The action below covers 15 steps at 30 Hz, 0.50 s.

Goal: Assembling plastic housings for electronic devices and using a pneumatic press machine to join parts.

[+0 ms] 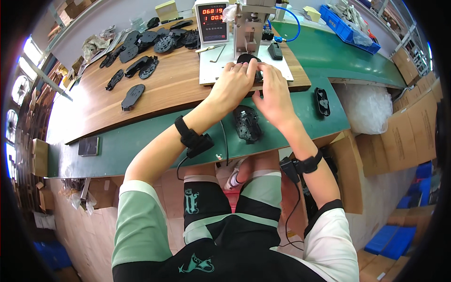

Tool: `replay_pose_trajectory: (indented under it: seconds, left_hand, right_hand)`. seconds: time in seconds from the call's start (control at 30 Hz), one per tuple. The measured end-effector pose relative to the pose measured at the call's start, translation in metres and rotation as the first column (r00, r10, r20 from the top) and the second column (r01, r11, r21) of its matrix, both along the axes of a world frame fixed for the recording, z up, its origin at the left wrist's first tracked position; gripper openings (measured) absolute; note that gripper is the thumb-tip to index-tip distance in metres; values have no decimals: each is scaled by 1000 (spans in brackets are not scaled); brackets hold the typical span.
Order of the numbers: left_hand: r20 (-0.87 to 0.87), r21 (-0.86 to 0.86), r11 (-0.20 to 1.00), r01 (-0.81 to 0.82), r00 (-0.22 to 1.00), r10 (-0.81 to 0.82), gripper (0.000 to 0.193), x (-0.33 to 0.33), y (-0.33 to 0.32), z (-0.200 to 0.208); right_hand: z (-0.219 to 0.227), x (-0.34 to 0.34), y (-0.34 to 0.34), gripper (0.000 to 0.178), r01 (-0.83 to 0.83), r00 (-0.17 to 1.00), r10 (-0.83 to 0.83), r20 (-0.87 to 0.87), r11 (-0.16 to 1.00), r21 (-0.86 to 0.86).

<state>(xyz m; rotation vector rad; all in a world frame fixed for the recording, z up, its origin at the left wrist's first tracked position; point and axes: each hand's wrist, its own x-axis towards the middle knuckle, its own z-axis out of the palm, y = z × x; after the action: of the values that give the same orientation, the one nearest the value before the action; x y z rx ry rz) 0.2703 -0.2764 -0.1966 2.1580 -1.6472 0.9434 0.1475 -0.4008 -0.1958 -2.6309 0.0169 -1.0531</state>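
Observation:
My left hand [233,83] and my right hand [275,91] meet under the head of a metal press [247,33]. Their fingers are curled over a black plastic part [246,58] on the press's white base plate [209,71], and they hide much of it. Just in front of my wrists, a black plastic shell [247,124] with an open, detailed inside lies on the green table. A smaller black shell [322,102] sits to the right of my right forearm. Black bands with cables are strapped round both forearms.
Several black plastic pieces [164,43] are heaped on the wooden board [174,89] at the left. A counter box with red digits [212,22] stands beside the press. An L-shaped hex key [217,53] lies on the base plate, a phone [89,146] at the left edge, a blue crate [348,29] far right.

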Motion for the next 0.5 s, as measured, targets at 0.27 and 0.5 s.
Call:
replay_pose_trajectory:
  seconds: [0.27, 0.5]
  left_hand:
    - [-204, -69, 997, 39, 978, -52, 39, 1, 3, 4]
    - [-423, -168, 984, 50, 899, -118, 53, 7, 37, -4]
  right_hand:
    - [1, 32, -6, 33, 96, 991, -116, -69, 965, -244]
    - [5, 29, -6, 38, 52, 989, -80, -128, 977, -209]
